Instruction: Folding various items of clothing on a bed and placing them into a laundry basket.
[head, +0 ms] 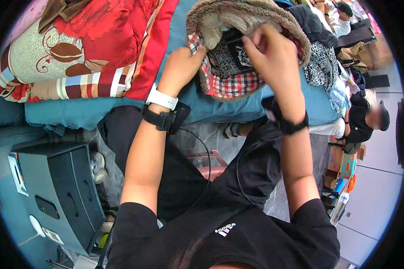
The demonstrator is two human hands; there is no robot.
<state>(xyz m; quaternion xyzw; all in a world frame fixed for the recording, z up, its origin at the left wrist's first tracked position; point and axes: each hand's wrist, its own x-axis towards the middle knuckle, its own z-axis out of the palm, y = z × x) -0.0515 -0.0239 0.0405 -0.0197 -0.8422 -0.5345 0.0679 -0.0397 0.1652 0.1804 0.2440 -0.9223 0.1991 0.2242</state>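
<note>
A round, basket-like fabric piece with a brown fleece rim [303,37] and a red, black and white plaid lining [237,84] lies on the blue-covered bed before me. My left hand [185,67] grips its left edge, thumb on top. Inside are a dark patterned cloth item [225,55] with a white animal-face patch, and cream ribbed knit fabric [235,18]. Over its right half is my right hand [274,50], slightly blurred, with thumb and fingers apart and nothing visible between them. Part of the contents is hidden beneath it.
A folded red floral quilt [101,37] lies on the left. Leopard-print cloth [320,64] and dark garments [313,23] pile up on the right. A black-drawered cabinet [64,188] stands at lower left, a phone on it. Two people sit at far right. A cable [208,158] hangs between my arms.
</note>
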